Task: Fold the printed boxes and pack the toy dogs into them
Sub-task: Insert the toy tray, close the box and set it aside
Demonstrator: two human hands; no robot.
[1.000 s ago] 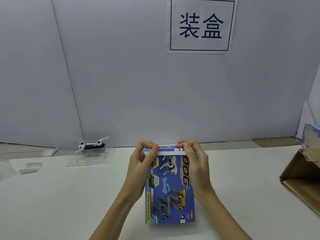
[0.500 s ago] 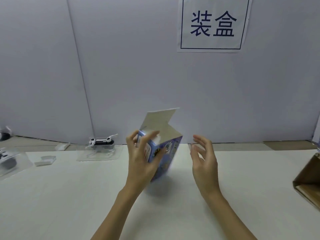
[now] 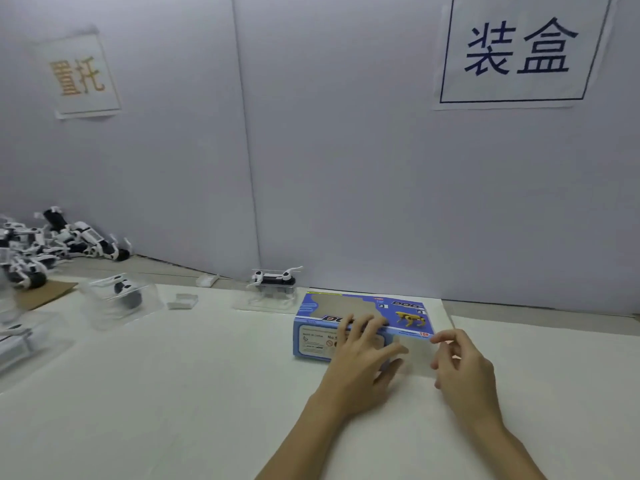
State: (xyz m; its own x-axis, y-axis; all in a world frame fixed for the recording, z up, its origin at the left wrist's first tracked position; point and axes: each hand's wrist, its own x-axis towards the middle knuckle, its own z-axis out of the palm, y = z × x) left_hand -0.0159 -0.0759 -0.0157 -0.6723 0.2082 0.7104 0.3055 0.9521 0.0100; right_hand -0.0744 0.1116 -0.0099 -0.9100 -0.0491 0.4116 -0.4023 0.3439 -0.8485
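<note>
On the bench (image 3: pixel 173 393), the printed box (image 3: pixel 363 320), upright a moment ago, now lies flat under the left hand's (image 3: pixel 360 368) spread fingers, right hand (image 3: pixel 464 368) loosely open beside it, ready for a toy dog (image 3: pixel 275 277).

Both forearms reach forward; the left hand (image 3: pixel 360 362) lies palm-down, fingers spread, while the right hand (image 3: pixel 464 367) hovers with fingers loosely curled.
</note>
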